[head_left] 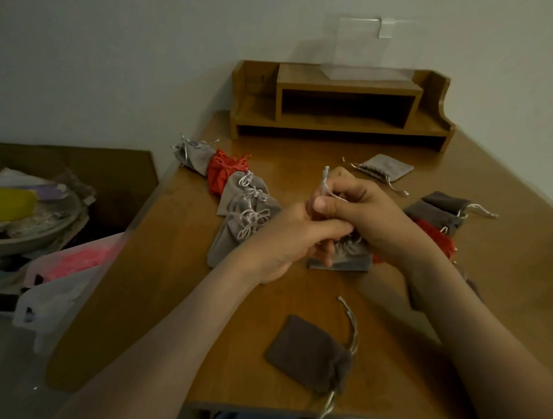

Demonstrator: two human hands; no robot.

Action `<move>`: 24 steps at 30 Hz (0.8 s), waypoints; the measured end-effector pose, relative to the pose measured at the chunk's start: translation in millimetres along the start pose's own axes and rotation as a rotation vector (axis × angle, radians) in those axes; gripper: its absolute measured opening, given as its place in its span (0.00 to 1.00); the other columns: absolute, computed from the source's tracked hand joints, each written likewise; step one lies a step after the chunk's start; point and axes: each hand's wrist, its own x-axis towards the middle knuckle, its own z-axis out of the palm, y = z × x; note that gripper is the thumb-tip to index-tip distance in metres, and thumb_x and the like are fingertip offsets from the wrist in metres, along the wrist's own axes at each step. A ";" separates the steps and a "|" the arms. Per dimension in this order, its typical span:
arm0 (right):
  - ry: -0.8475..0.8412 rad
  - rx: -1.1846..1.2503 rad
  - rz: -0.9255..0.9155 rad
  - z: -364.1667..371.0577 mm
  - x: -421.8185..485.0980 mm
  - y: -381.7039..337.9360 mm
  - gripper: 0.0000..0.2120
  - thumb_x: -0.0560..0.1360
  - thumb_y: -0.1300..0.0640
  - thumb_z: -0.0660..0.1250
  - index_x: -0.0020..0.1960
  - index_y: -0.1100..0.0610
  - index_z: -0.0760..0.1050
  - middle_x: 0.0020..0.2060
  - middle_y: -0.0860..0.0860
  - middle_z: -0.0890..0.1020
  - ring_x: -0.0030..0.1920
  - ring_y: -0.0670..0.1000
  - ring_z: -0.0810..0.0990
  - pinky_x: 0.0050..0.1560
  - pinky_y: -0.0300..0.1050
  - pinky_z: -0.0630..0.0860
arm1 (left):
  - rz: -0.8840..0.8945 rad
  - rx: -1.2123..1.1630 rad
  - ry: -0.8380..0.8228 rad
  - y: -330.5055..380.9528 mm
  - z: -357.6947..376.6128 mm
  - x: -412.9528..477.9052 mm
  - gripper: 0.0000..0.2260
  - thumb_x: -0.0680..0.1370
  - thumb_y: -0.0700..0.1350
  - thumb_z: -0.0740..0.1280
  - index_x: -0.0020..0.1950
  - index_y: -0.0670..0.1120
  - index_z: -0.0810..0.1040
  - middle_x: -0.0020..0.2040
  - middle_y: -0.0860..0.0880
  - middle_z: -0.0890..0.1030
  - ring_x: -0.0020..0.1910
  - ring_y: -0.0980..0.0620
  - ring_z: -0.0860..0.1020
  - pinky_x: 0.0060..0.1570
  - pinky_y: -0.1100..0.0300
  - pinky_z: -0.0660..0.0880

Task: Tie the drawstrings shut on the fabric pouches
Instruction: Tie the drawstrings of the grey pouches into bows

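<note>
A small grey pouch [348, 257] hangs between my hands above the middle of the wooden table [294, 297], its neck gathered. My right hand [358, 210] pinches its pale drawstring [326, 183], whose end sticks up above my thumb. My left hand [294, 241] grips the cord at the pouch's neck. A row of grey pouches with tied bows [246, 213] lies to the left, with a red pouch [225, 173] among them. A brown pouch [311, 354] with loose strings lies near the front edge.
More pouches lie to the right: a light grey one [386, 167], dark grey ones [442, 208] and a red one [438, 238]. A wooden desk shelf [341, 104] stands at the back. Left of the table a basket [16, 220] and plastic bags [57, 287] crowd the floor.
</note>
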 end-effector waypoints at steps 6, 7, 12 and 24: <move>-0.003 0.071 0.015 -2.8 -1.7 -9.1 0.09 0.75 0.57 0.66 0.43 0.64 0.74 0.32 0.57 0.77 0.27 0.56 0.78 0.29 0.46 0.77 | 0.139 0.246 0.068 -9.5 0.7 1.9 0.07 0.80 0.42 0.63 0.42 0.47 0.76 0.27 0.52 0.74 0.23 0.55 0.73 0.26 0.63 0.72; 0.039 0.035 0.010 -5.3 -2.8 -10.7 0.10 0.75 0.54 0.66 0.43 0.62 0.74 0.30 0.55 0.77 0.28 0.54 0.77 0.31 0.44 0.76 | 0.137 0.239 0.067 -10.0 0.4 1.5 0.09 0.81 0.42 0.62 0.40 0.45 0.75 0.28 0.52 0.74 0.23 0.55 0.72 0.26 0.63 0.71; 0.016 0.126 0.091 -21.5 -11.5 -15.6 0.09 0.75 0.53 0.67 0.44 0.60 0.75 0.29 0.52 0.76 0.29 0.50 0.73 0.31 0.40 0.70 | 0.094 0.163 0.048 -9.6 -2.1 -0.9 0.04 0.81 0.40 0.61 0.48 0.42 0.75 0.33 0.48 0.73 0.26 0.57 0.73 0.26 0.64 0.74; 0.071 -0.089 -0.099 -15.3 -12.3 -14.9 0.10 0.74 0.44 0.66 0.43 0.50 0.81 0.38 0.48 0.74 0.41 0.42 0.73 0.43 0.32 0.70 | 0.032 0.206 0.094 -8.5 -5.2 -0.6 0.05 0.83 0.40 0.57 0.52 0.45 0.72 0.31 0.49 0.75 0.25 0.55 0.74 0.25 0.62 0.75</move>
